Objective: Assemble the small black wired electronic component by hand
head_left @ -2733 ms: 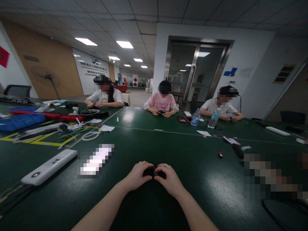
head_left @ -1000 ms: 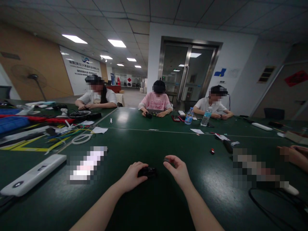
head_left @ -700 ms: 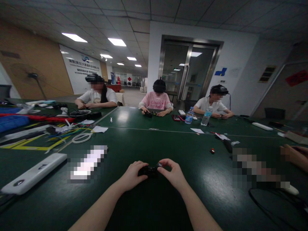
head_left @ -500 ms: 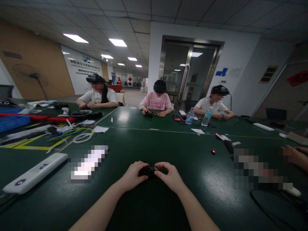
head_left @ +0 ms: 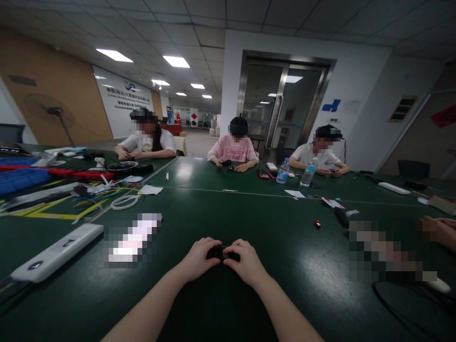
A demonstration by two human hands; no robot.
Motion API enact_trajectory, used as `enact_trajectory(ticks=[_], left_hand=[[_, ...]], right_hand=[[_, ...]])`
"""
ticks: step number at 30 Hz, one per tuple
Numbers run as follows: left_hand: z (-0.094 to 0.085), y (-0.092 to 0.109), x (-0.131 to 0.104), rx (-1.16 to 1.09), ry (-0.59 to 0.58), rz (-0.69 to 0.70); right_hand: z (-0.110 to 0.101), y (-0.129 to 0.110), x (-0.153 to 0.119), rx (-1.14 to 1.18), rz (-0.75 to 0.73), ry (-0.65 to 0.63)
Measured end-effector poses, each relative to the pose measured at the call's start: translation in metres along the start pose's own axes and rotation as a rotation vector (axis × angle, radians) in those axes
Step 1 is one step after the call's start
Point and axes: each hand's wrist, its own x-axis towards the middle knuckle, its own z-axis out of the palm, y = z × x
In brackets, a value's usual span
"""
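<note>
Again the right hand holds the black object.

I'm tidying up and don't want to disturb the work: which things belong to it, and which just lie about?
In the job:
small black object, between left hand and right hand

Apparently just lying about:
long white bar
small red object
white paper
blue trays

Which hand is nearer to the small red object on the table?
The right hand. The small red object lies ahead and to its right; the left hand is farther away, to the left.
</note>
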Motion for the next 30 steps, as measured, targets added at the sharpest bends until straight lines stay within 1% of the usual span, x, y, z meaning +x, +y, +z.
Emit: enact_trajectory(ticks=[4, 11, 14, 18, 23, 26, 30], left_hand=[[0.000, 0.001, 0.000, -0.001, 0.005, -0.009], [0.001, 0.001, 0.000, 0.016, 0.016, 0.012], [0.001, 0.001, 0.000, -0.016, 0.033, 0.021], [0.001, 0.000, -0.002, -0.094, 0.052, -0.009], [-0.001, -0.001, -0.003, -0.220, 0.002, -0.064], [-0.001, -0.002, -0.003, -0.255, -0.014, -0.089], [-0.001, -0.001, -0.003, -0.237, -0.011, -0.058]], right_hand=[[0.000, 0.001, -0.001, 0.030, 0.016, -0.004], [-0.001, 0.014, 0.001, 0.097, -0.006, 0.003], [-0.003, 0.015, 0.001, 0.106, -0.011, -0.018], [-0.004, 0.014, 0.001, 0.168, -0.003, -0.002], [-0.006, 0.012, -0.002, 0.212, -0.002, -0.010], [-0.008, 0.010, -0.003, 0.218, 0.010, -0.027], [-0.009, 0.009, -0.003, 0.204, -0.003, -0.033]])
